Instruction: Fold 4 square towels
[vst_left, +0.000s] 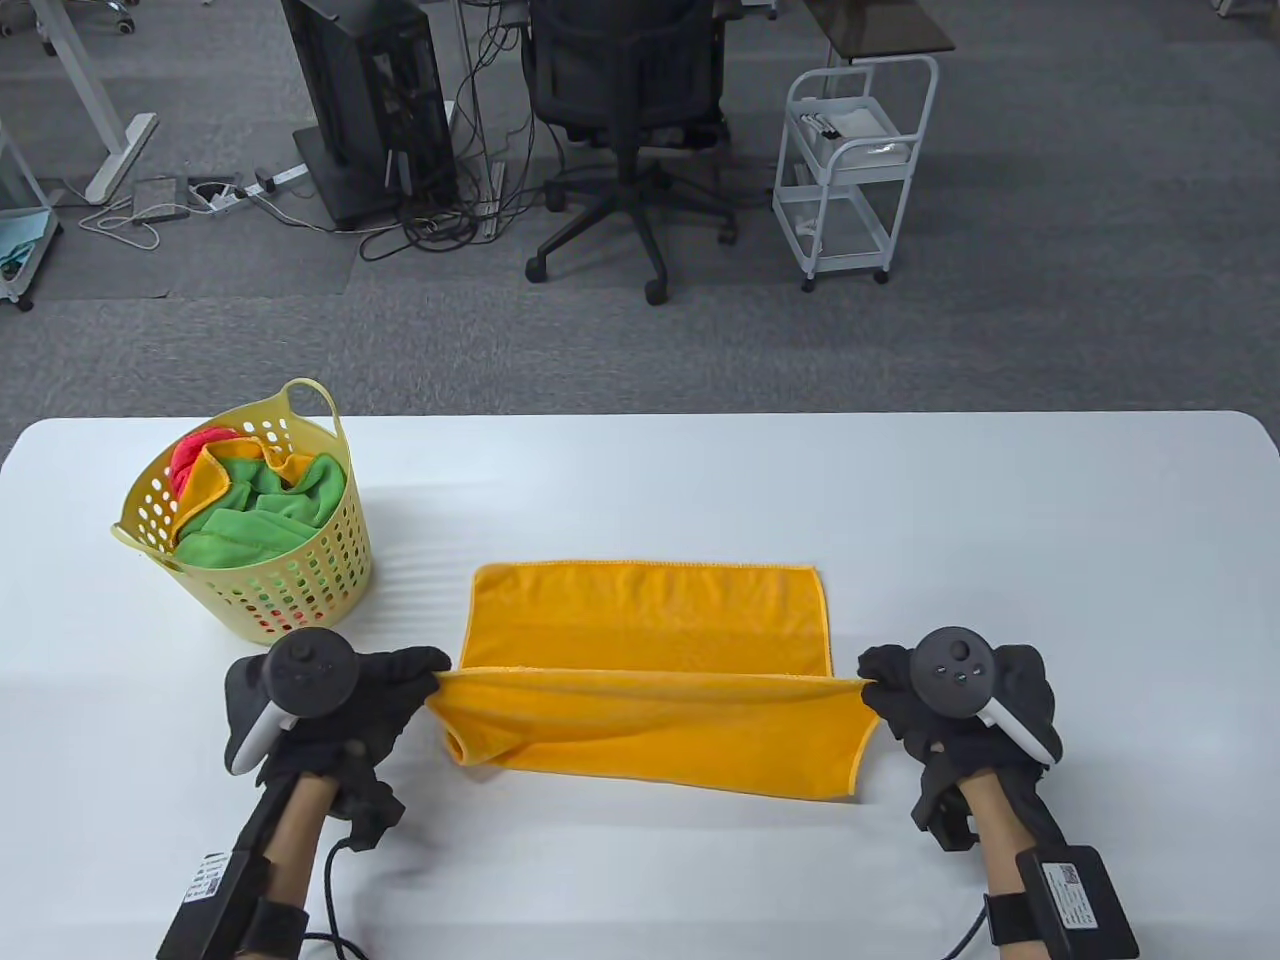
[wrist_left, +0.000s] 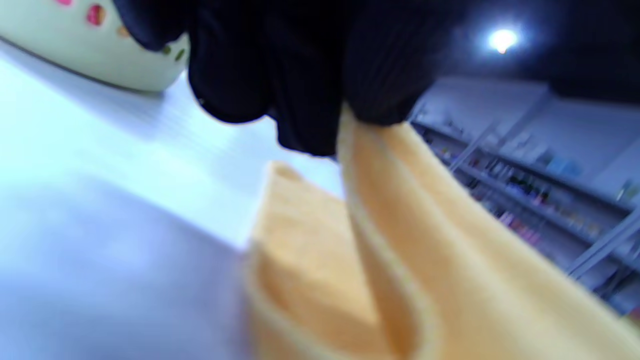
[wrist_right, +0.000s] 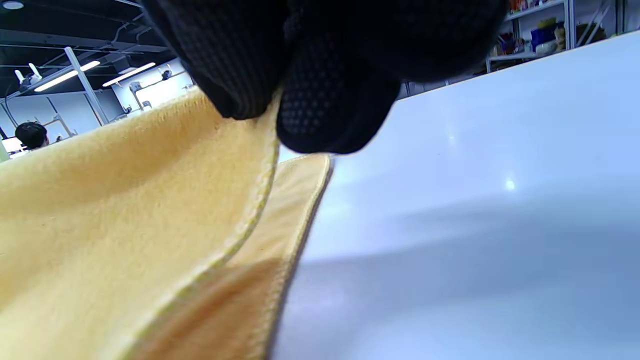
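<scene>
At bench (vst_left: 700, 480) centre: orange towel (vst_left: 650, 620), near edge lifted. Corners pinched by left hand (vst_left: 330, 700) at 9 o'clock, right hand (vst_left: 960, 700) at 3. Judged light, limp, grippy; best held by hemmed corners.

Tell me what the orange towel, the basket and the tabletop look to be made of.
Orange towel: soft napped cloth, probably microfibre; fuzzy matte pile and a stitched edge show in the right wrist view.
Basket: pale yellow plastic by its look; smooth moulded wall with punched holes and looped handles.
Tabletop: smooth white hard surface, slightly glossy; it reflects lights, so likely laminate, though that is uncertain.
</scene>
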